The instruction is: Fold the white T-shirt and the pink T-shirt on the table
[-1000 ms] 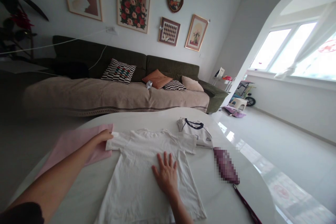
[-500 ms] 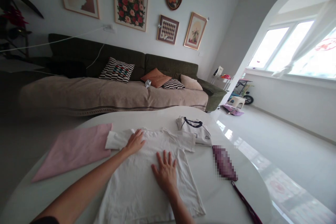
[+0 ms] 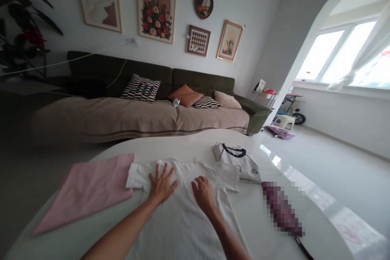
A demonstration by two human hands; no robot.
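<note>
A long dark green sofa (image 3: 195, 79) with a beige cover runs along the wall beyond the white table (image 3: 189, 144), and the table serves as the landmark for everything else. Behind the table, on the sofa seat, sit a black-and-white patterned cushion (image 3: 140, 88), an orange cushion (image 3: 185, 96), a smaller striped cushion (image 3: 206, 102) and a pale cushion (image 3: 227, 100). Above the sofa hang several framed pictures, among them a floral picture (image 3: 156, 6).

On the middle of the table a white T-shirt (image 3: 183, 219) lies spread flat, its collar toward the table's far edge and its body running back to the near edge. On the table's left part lies a pink cloth (image 3: 88, 189), its right edge touching the T-shirt's left sleeve. Toward the table's far right lies a folded white shirt with a navy collar (image 3: 239, 161), just beside the T-shirt's right sleeve. Near the table's right edge rests a blurred purple item (image 3: 282, 209); what it is cannot be told.

The left hand (image 3: 162, 183) lies palm down on the T-shirt's upper chest, fingers spread wide, gripping nothing. The right hand (image 3: 204, 195) lies flat just beside it on the same cloth, fingers loosely together and slightly curled, holding nothing.
</note>
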